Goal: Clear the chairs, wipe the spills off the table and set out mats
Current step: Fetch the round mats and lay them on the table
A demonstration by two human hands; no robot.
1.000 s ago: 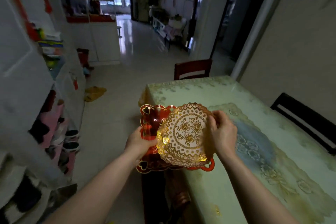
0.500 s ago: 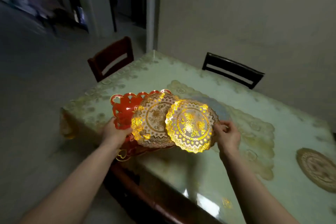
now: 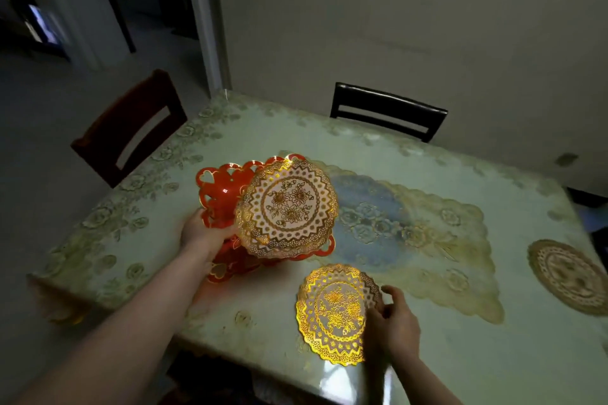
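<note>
Now the right hand pinches a round, lacy gold mat.

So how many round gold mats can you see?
3: one mat in the left hand at, one under the right hand at, one far right. More may hide stacked.

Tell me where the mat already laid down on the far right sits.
In the head view, that round gold mat lies flat on the table near its right edge, well right of the right hand and the mat it grips.
</note>
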